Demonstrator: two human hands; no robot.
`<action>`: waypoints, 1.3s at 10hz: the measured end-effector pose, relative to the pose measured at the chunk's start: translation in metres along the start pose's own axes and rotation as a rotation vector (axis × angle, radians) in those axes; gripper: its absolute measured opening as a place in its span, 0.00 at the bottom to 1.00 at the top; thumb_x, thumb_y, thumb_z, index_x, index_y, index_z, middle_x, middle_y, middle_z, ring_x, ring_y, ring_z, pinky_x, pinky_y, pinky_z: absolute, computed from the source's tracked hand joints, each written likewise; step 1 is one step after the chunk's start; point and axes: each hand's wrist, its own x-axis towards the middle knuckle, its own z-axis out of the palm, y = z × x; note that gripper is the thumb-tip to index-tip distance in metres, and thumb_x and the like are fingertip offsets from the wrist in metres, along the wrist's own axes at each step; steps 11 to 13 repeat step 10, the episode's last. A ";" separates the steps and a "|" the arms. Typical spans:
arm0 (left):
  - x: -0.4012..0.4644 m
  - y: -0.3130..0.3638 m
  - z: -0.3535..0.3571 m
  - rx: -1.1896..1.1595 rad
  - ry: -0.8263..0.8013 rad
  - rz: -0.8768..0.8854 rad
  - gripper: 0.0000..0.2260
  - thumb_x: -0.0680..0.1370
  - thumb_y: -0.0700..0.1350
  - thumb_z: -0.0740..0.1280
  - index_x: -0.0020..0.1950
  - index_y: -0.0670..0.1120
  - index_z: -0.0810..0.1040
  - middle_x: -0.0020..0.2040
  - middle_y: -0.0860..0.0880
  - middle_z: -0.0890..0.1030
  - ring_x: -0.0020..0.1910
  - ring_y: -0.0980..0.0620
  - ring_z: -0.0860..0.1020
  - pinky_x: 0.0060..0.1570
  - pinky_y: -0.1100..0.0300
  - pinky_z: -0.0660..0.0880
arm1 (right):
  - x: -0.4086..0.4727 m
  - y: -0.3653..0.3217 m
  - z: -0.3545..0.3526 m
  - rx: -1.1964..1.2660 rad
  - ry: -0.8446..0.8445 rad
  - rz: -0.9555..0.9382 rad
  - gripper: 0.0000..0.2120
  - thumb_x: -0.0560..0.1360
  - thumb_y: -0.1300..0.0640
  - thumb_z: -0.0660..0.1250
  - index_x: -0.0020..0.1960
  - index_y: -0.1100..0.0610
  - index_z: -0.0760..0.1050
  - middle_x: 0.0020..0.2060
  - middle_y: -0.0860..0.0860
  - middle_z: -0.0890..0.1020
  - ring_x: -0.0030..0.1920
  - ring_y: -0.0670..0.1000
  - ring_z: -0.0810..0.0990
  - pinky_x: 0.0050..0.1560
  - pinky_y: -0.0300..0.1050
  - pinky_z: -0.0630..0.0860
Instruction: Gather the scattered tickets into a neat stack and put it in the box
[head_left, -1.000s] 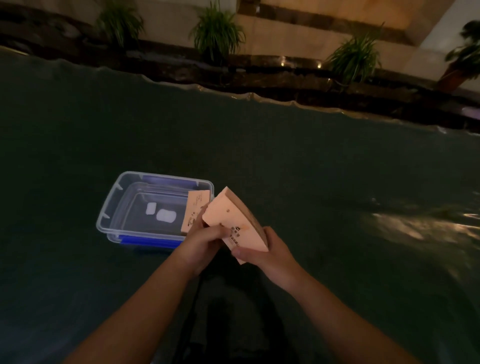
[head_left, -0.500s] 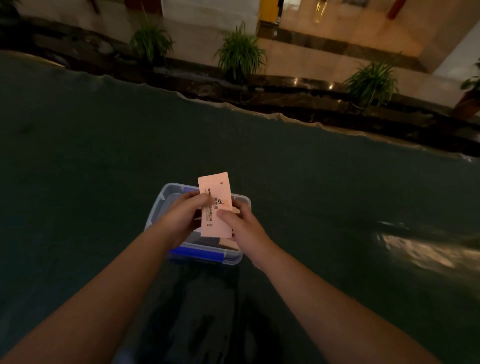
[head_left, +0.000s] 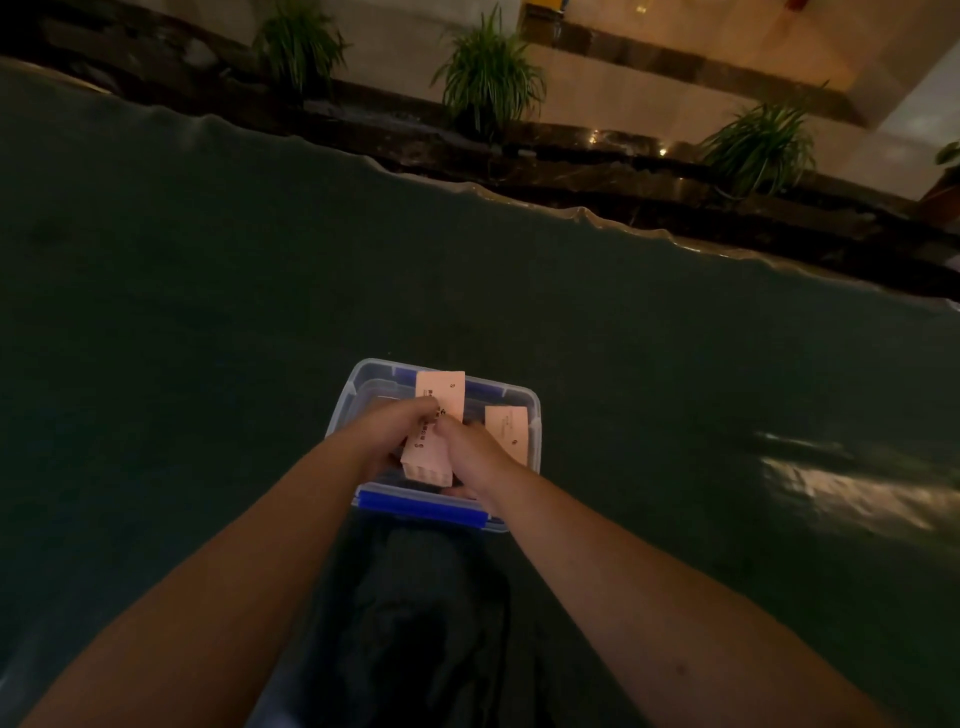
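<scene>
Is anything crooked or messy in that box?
A little. One ticket lies apart at the right side of the box, not in the stack held by the left hand and right hand.

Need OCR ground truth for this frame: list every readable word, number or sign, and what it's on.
Top ticket of the stack, held over the box by left hand and right hand: dark print, too blurred to read.
Loose ticket in the box: faint print, unreadable.
Box: no text visible.

Pink ticket stack (head_left: 434, 447) w/ one loose ticket (head_left: 508, 430) — inside clear box (head_left: 522, 391).
</scene>
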 end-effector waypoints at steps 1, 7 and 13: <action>0.004 -0.002 0.002 0.055 0.035 -0.022 0.10 0.80 0.49 0.70 0.60 0.51 0.78 0.56 0.42 0.85 0.56 0.41 0.83 0.62 0.38 0.79 | 0.005 -0.002 0.003 -0.040 0.041 0.029 0.23 0.83 0.43 0.63 0.74 0.53 0.71 0.63 0.57 0.83 0.62 0.60 0.83 0.68 0.62 0.79; -0.007 -0.001 0.012 0.328 0.195 0.096 0.13 0.83 0.47 0.66 0.66 0.47 0.77 0.57 0.44 0.81 0.56 0.45 0.79 0.61 0.46 0.77 | -0.003 0.001 -0.004 -0.340 0.074 -0.072 0.20 0.84 0.46 0.64 0.73 0.53 0.72 0.63 0.56 0.82 0.61 0.57 0.82 0.69 0.59 0.77; -0.088 0.048 0.034 0.738 0.302 0.581 0.19 0.78 0.53 0.73 0.68 0.51 0.76 0.60 0.51 0.79 0.57 0.53 0.77 0.54 0.53 0.76 | -0.119 -0.019 -0.095 -0.319 0.138 -0.574 0.14 0.82 0.49 0.69 0.67 0.48 0.77 0.54 0.45 0.84 0.54 0.45 0.84 0.56 0.49 0.83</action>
